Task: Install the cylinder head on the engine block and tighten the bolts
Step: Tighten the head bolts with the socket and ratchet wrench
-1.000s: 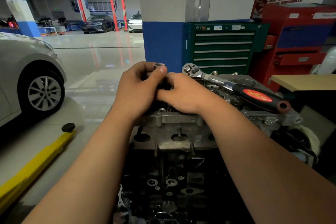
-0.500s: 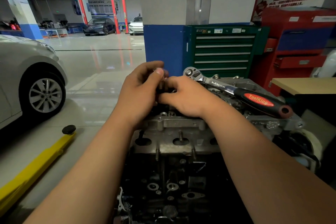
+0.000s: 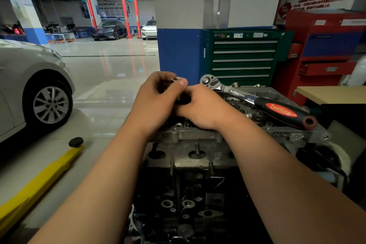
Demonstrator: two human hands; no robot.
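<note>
Left hand (image 3: 158, 101) pinches an upright socket (image 3: 176, 79). Right hand (image 3: 206, 109), curled with its grasp hidden, sits nearer the ratchet (image 3: 255, 102), which lies rightward across the cylinder head (image 3: 190, 134).

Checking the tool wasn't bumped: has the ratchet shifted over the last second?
No. The ratchet lies at the same spot on the cylinder head, handle over its right end.

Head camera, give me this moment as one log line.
left hand: pinches socket | right hand: against left, grip hidden | ratchet wrench: lying on cylinder head, unheld
</note>
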